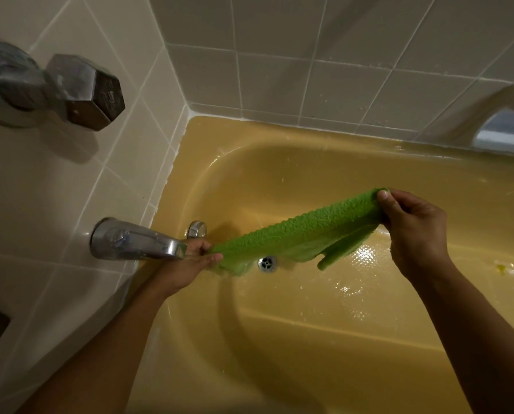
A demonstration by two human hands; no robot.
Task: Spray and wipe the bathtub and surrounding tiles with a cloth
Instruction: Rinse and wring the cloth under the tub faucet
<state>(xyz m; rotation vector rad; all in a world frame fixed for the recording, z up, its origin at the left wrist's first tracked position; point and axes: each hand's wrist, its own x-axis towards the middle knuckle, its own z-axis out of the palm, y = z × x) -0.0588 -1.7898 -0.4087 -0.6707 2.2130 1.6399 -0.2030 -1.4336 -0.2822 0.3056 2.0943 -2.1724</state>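
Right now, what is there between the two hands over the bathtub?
In the head view, the green cloth spans that stretch, pinched at its ends by the left hand and the right hand. The drain shows just below its lower edge.

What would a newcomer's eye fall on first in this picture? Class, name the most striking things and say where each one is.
The bright green cloth, stretched between the left hand and the right hand in mid-frame, stands out first against the yellow bathtub, just above its drain. Next come the chrome spout on the tiled wall at left and the hexagonal tap handle at upper left.
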